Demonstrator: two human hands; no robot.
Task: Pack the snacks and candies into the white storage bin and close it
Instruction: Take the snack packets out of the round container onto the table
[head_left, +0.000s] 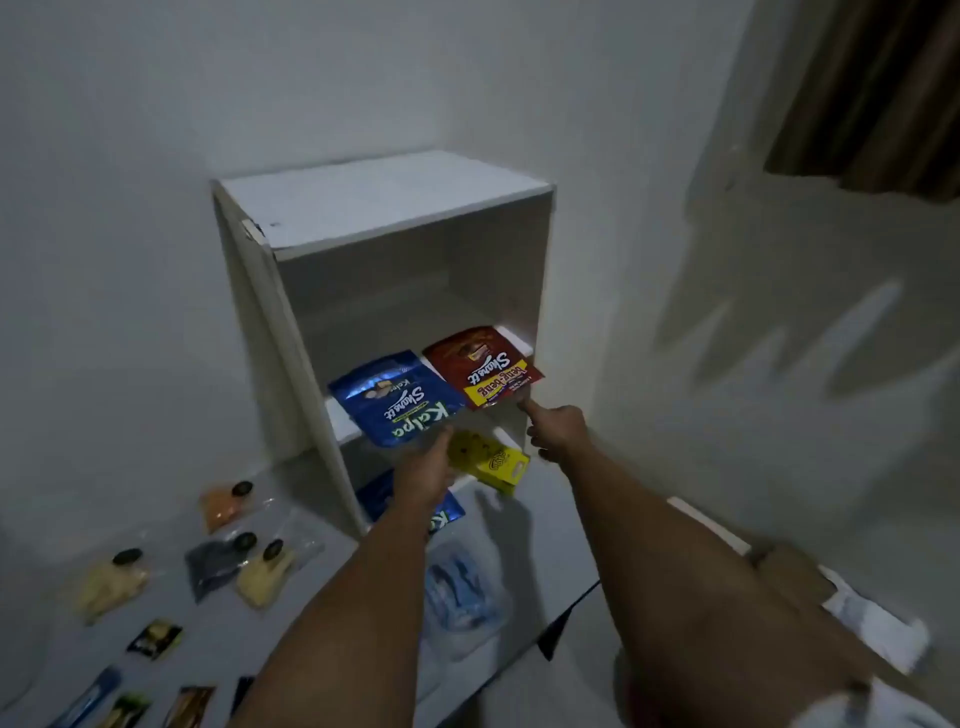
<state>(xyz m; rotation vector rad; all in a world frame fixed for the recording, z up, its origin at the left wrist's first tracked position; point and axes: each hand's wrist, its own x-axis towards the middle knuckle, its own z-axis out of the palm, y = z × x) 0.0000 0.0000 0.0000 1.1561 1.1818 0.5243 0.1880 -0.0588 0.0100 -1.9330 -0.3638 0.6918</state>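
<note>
The white storage bin (387, 218) stands upright on its end at the far side of the floor, its open front facing the person, its door (270, 332) swung away on the left edge, and a middle shelf (345, 423) dividing it. On that shelf lie two flat pouches side by side: a blue Kalpa pouch (397, 397) to the left and a red-and-yellow Beng-Beng pouch (483, 366) to the right, each with its long axis running from near to far and its near end hanging out past the shelf's front lip. The left hand (428, 470) has its fingers (441, 439) at the near edge of the blue pouch, seemingly pinching it, though how firm the hold is cannot be told. The right hand (556, 428) is mostly curled, with one finger pointing up to touch the near right corner of the red pouch; it holds nothing. Both pouches lie straight ahead of the fingers, so a push away from the person would probably seat them fully inside. Below the shelf, a yellow snack box (491, 460) sits tilted in the lower compartment, and another blue pouch (441, 514) peeks out beneath the left wrist. Nearer left on the floor are clear bagged snacks (111, 579) with dark labels and small candy packets (156, 639), not yet packed; a plastic bag (460, 587) lies between the forearms.
</note>
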